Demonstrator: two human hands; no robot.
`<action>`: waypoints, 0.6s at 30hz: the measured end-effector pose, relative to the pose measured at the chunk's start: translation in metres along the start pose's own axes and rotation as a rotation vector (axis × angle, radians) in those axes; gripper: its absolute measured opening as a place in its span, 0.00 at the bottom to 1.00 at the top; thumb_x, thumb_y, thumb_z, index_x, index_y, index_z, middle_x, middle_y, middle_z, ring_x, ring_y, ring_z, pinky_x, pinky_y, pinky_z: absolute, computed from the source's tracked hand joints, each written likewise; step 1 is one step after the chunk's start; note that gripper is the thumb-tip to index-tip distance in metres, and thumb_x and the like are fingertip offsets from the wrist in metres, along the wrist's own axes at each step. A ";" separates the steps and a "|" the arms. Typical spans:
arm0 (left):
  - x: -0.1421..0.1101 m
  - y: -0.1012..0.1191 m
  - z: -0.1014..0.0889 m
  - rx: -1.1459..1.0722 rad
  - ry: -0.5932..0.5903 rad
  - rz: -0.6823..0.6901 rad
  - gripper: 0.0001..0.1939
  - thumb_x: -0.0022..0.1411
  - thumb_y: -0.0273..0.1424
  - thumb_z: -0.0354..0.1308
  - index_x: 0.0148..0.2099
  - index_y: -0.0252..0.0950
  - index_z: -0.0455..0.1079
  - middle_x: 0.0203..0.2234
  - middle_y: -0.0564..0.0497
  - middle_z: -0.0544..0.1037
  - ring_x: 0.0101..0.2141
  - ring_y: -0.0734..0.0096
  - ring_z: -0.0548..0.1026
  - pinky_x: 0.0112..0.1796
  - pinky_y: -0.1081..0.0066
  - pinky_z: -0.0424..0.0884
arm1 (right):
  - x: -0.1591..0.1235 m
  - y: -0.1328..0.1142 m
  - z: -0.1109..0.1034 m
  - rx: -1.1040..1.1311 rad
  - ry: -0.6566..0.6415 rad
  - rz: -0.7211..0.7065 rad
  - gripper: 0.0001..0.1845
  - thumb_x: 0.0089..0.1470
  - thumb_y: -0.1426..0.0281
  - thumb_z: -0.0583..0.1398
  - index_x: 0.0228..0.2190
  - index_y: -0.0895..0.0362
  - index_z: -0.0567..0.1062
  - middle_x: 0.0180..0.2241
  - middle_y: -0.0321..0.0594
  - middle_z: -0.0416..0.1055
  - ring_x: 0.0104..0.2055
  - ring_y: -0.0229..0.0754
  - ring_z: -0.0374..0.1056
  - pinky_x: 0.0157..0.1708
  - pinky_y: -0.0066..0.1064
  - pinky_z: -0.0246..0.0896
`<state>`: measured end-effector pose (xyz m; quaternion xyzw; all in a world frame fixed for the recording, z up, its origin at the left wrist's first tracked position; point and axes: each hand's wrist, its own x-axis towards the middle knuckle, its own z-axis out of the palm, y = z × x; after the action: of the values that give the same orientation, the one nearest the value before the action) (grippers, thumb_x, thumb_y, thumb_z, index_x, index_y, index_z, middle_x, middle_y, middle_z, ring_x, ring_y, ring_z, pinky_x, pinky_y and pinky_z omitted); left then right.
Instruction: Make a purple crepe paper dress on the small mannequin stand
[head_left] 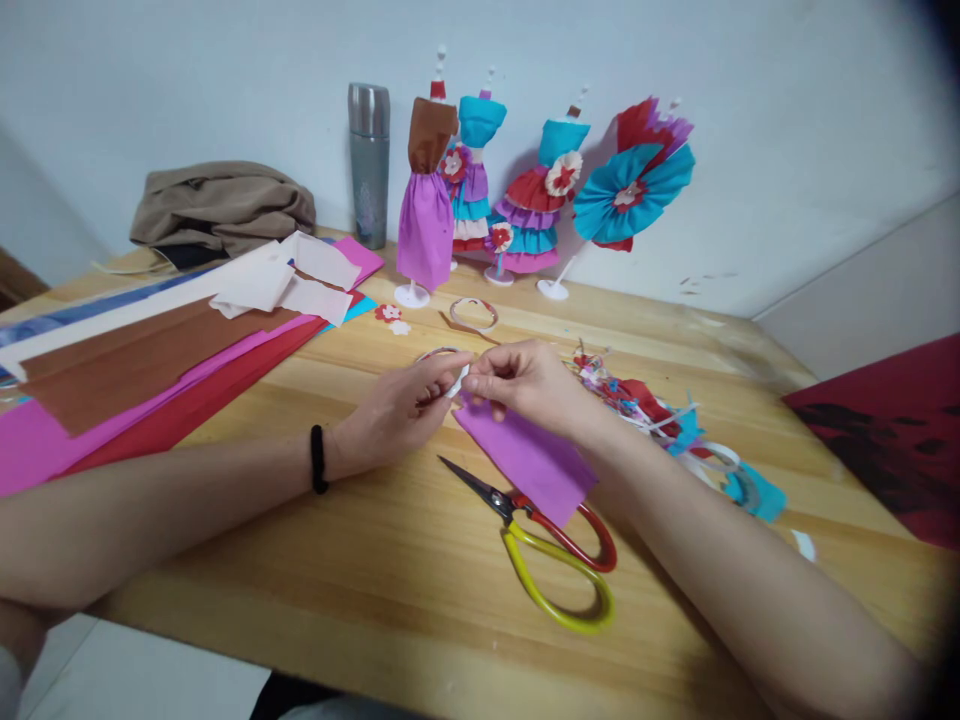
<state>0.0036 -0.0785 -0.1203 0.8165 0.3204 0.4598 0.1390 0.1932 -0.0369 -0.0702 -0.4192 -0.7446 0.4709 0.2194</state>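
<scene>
Over the middle of the table, my left hand (pixel 397 408) and my right hand (pixel 529 385) meet at the fingertips. Between them is a small white piece (pixel 458 382), pinched from both sides; its kind is too small to tell. A purple crepe-paper piece (pixel 536 458) hangs or lies just below my right hand; whether the fingers touch it is hidden. Its lower corner covers part of the scissors (pixel 508 505), which have one red and one yellow handle and blades closed toward the left. Behind my left hand a ring-shaped roll (pixel 441 353) is partly hidden.
Crepe-paper sheets (pixel 142 350) cover the left side. Dressed mannequin stands (pixel 427 220), a thermos (pixel 369 165) and a brown cloth (pixel 225 205) line the wall. Paper flowers (pixel 388 313) and a tape ring (pixel 474 314) lie mid-table. Scraps (pixel 637 400) spread behind my right forearm.
</scene>
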 end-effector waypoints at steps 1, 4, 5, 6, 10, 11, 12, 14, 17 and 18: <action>0.000 0.001 -0.001 -0.023 -0.004 0.007 0.22 0.63 0.21 0.50 0.59 0.36 0.63 0.33 0.52 0.74 0.30 0.78 0.70 0.33 0.76 0.69 | 0.001 0.002 -0.001 0.098 -0.029 0.029 0.16 0.44 0.60 0.69 0.22 0.60 0.75 0.19 0.35 0.71 0.17 0.30 0.60 0.19 0.26 0.51; 0.000 0.004 -0.004 -0.098 -0.045 0.004 0.22 0.65 0.23 0.51 0.60 0.36 0.62 0.43 0.46 0.76 0.35 0.74 0.74 0.36 0.74 0.71 | 0.004 0.009 -0.003 0.352 -0.111 0.116 0.18 0.37 0.59 0.73 0.24 0.60 0.77 0.21 0.35 0.73 0.16 0.28 0.59 0.15 0.23 0.46; 0.000 0.005 -0.005 -0.122 -0.057 0.003 0.22 0.66 0.24 0.51 0.61 0.36 0.62 0.44 0.45 0.76 0.36 0.73 0.75 0.37 0.73 0.72 | 0.005 0.011 -0.003 0.433 -0.141 0.140 0.19 0.36 0.60 0.73 0.24 0.61 0.77 0.21 0.35 0.73 0.16 0.27 0.59 0.15 0.22 0.45; -0.001 0.005 -0.005 -0.143 -0.068 -0.002 0.22 0.66 0.24 0.51 0.62 0.37 0.61 0.45 0.45 0.76 0.37 0.73 0.75 0.38 0.73 0.72 | 0.006 0.013 -0.002 0.513 -0.168 0.157 0.19 0.35 0.60 0.74 0.24 0.61 0.77 0.21 0.34 0.73 0.16 0.26 0.58 0.15 0.21 0.44; -0.002 0.003 -0.004 -0.213 -0.087 -0.014 0.23 0.68 0.25 0.51 0.64 0.39 0.59 0.44 0.46 0.75 0.37 0.72 0.75 0.37 0.73 0.73 | 0.008 0.017 0.000 0.750 -0.223 0.158 0.17 0.35 0.65 0.75 0.25 0.62 0.77 0.20 0.33 0.71 0.16 0.24 0.57 0.16 0.19 0.47; -0.003 0.002 -0.003 -0.229 -0.087 -0.018 0.23 0.68 0.26 0.51 0.64 0.40 0.59 0.44 0.46 0.74 0.38 0.72 0.75 0.37 0.72 0.73 | 0.008 0.017 0.001 0.786 -0.229 0.146 0.16 0.36 0.66 0.74 0.25 0.62 0.77 0.20 0.33 0.71 0.16 0.24 0.56 0.16 0.18 0.47; -0.003 0.001 -0.003 -0.247 -0.088 -0.021 0.24 0.68 0.27 0.51 0.65 0.40 0.59 0.44 0.46 0.74 0.38 0.72 0.74 0.38 0.72 0.73 | 0.008 0.017 0.001 0.816 -0.237 0.129 0.16 0.37 0.67 0.74 0.25 0.62 0.77 0.20 0.33 0.71 0.16 0.24 0.56 0.16 0.18 0.47; -0.005 -0.001 -0.003 -0.295 -0.095 -0.041 0.25 0.69 0.28 0.52 0.66 0.42 0.57 0.44 0.45 0.73 0.40 0.70 0.75 0.39 0.70 0.73 | 0.007 0.015 0.001 0.853 -0.260 0.086 0.14 0.39 0.68 0.73 0.24 0.62 0.76 0.20 0.33 0.70 0.16 0.24 0.55 0.16 0.18 0.46; -0.005 0.001 -0.006 -0.369 -0.103 -0.081 0.26 0.69 0.31 0.53 0.67 0.43 0.56 0.42 0.46 0.74 0.39 0.69 0.74 0.40 0.68 0.73 | 0.006 0.012 0.001 0.867 -0.284 0.030 0.14 0.41 0.67 0.72 0.24 0.62 0.74 0.19 0.32 0.69 0.16 0.24 0.55 0.17 0.19 0.45; -0.005 0.002 -0.007 -0.379 -0.104 -0.086 0.26 0.70 0.31 0.52 0.67 0.43 0.56 0.41 0.46 0.74 0.39 0.69 0.74 0.41 0.67 0.73 | 0.005 0.010 0.001 0.867 -0.286 0.016 0.14 0.42 0.67 0.72 0.24 0.61 0.74 0.19 0.31 0.69 0.16 0.24 0.55 0.17 0.19 0.45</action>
<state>-0.0033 -0.0838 -0.1184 0.7838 0.2549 0.4628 0.3262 0.1940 -0.0310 -0.0802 -0.2252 -0.4982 0.7939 0.2661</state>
